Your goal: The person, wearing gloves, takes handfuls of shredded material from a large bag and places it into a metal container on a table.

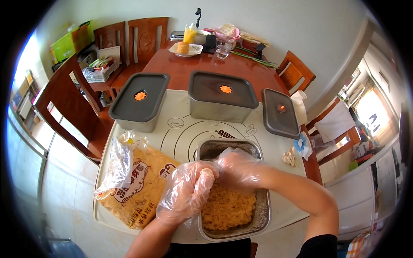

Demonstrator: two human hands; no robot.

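Observation:
Both hands wear clear plastic gloves. My left hand [190, 190] is curled at the left rim of an open metal container [265, 209], its thumb raised; whether it holds anything cannot be seen. Beside it, my right hand [240, 167] is blurred over the container's middle, its fingers partly hidden. Orange-brown shredded filling, likely meat floss [227, 209], covers the near part of the container's floor. To the left lies a large printed plastic bag of the same-coloured shreds [145, 180], its crumpled clear top folded over.
Two metal containers with dark lids [129, 106] [222, 84] stand farther back on the pale baking mat [180, 142]. A loose dark lid [280, 113] lies right, near crumpled tissue [289, 157]. A bread roll on a plate [190, 53] and glasses [222, 51] stand beyond.

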